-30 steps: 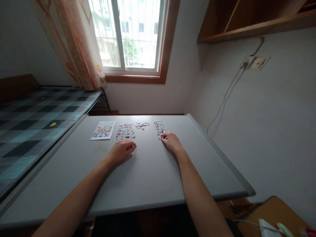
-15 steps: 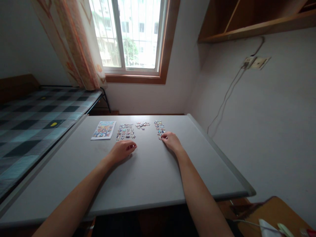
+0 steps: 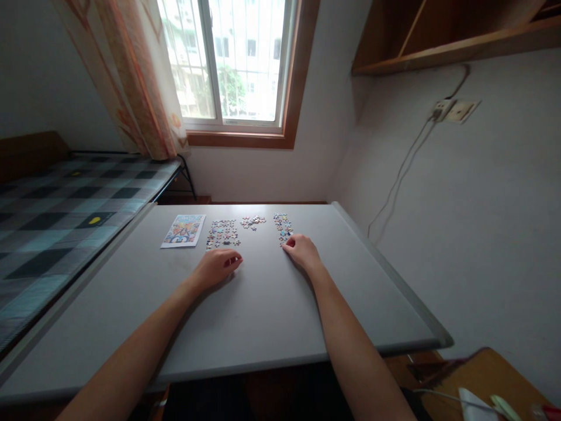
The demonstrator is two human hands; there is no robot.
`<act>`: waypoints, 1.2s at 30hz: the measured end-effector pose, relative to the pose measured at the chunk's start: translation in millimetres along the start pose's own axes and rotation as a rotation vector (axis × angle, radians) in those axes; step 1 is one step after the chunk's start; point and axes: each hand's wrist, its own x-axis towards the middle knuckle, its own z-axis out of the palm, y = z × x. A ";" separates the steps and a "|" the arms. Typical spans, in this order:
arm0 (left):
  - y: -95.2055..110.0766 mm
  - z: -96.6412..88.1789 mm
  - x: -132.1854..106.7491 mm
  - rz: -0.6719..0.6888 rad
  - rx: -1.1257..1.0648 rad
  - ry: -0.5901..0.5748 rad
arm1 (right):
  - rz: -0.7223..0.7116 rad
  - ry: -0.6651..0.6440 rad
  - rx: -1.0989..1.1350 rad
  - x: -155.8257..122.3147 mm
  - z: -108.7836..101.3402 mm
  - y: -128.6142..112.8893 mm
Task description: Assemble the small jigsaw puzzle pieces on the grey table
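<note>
Multicoloured jigsaw pieces [image 3: 226, 242], small and knobbly-edged, with touches of blue, yellow and near-black, lie flat in three groups on the pale grey surface [image 3: 263, 316]: a squarish block of rows at left, a loose pile [image 3: 253, 221] in the middle and a narrow strip [image 3: 283, 225] at right. Beside the block lies a white-bordered card [image 3: 184, 230] printed with a bright, busy picture; what looks like lettering along its top is too small to read. A yellow mark [image 3: 94, 220] on the checked mattress [image 3: 56, 202] cannot be read either.

The right hand [image 3: 303, 251] is at the near end of the strip, its grip drawn in, thumb and fingertips close together; I cannot tell whether they pinch a piece. The left hand [image 3: 215, 266] rests loosely curled on the surface, just nearer than the block; whether its fingertips meet is unclear.
</note>
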 end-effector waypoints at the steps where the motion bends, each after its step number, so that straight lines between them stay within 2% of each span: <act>1: 0.2 0.0 0.2 -0.002 0.003 -0.002 | 0.005 0.003 -0.007 -0.4 0.4 -1.0; 11: 0.4 0.1 0.7 -0.012 0.007 -0.001 | 0.038 0.050 0.014 -2.6 5.7 -9.0; 36: 0.2 0.3 0.0 0.000 0.017 -0.007 | 0.023 0.075 0.019 1.9 9.9 -2.3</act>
